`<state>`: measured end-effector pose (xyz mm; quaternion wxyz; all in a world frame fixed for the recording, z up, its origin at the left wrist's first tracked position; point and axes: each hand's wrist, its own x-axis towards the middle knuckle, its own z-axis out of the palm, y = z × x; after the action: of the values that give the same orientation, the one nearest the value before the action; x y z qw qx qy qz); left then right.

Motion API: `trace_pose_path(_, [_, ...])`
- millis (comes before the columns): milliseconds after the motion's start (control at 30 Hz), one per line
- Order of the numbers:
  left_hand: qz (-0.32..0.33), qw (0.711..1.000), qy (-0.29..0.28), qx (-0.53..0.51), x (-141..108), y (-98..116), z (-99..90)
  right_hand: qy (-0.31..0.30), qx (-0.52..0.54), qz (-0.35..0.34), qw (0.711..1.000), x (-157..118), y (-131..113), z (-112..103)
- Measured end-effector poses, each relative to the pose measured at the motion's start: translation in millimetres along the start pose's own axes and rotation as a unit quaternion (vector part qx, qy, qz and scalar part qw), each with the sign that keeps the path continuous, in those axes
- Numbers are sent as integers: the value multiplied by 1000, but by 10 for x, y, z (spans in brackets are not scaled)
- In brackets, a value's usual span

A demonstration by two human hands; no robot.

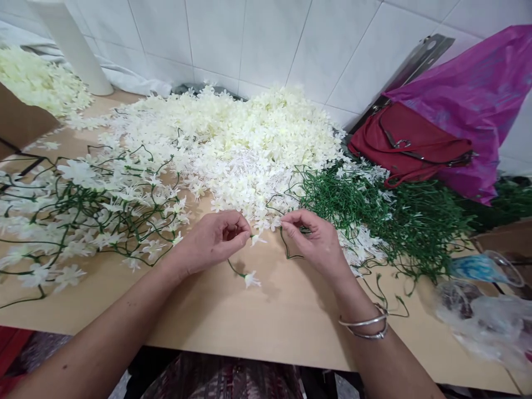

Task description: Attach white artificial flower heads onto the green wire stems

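Observation:
My left hand (220, 239) is closed in a pinch on a green artificial flower stem. A small white flower (257, 239) sticks out at its fingertips, and another white flower (251, 280) on a thin green stem hangs below. To the right, my right hand (315, 241) pinches a thin bent green stem (286, 248) that curves down under its fingers. White petals lie close to those fingertips; whether they join this stem I cannot tell. Just beyond both hands spreads a large heap of loose white and cream artificial blossoms (257, 138).
Stemmed white flowers (103, 216) lie tangled at the left. Green stems (357, 194) are piled at the right, near a red handbag (415, 141) and a purple plastic bag (477, 105). Clear plastic bags (486, 321) sit at the right edge. A tiled wall (266, 39) closes the back.

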<state>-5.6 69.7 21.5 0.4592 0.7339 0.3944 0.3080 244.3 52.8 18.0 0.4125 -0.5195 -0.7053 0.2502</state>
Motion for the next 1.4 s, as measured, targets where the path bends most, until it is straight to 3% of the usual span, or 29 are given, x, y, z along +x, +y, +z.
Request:
trace_pose_path(100, [29, 995, -20, 95, -6, -9, -63, -33, -98, -25, 994, -29, -27, 42])
trace_pose_path(233, [86, 975, 47, 201, 16, -153, -10, -29, -178, -44, 983, -48, -1, 151])
trace_pose_path(400, [158, 959, 105, 210, 77, -304, 155, -34, -201, -65, 977, -48, 38, 250])
trace_pose_path(533, [190, 955, 124, 189, 104, -269, 213, -5, -165, -64, 984, -50, 22, 200])
trace_pose_path(700, [138, 971, 147, 130, 82, -81, 207, 96, -124, -124, 980, -75, -63, 153])
trace_pose_path(800, [73, 992, 99, 12, 68, -30, 215, 74, -126, -189, 971, -105, -119, 215])
trace_pose_path(933, [24, 987, 87, -136, 69, -64, 233, 46, -105, -230, 966, -108, -151, 258])
trace_pose_path(1067, [13, 975, 143, -167, 86, -73, 226, 70, -132, -207, 967, -75, -165, 181])
trace_pose_path(1167, [9, 967, 193, -166, 105, -68, 199, 87, -207, -128, 966, -76, -142, 121])
trace_pose_path(1267, [18, 954, 231, -189, 125, -84, 164, 57, -265, -59, 961, -105, -90, 107])
trace_pose_path(1400, [-1, 948, 246, -202, 138, -107, 147, 43, -282, -59, 956, -136, -74, 145])
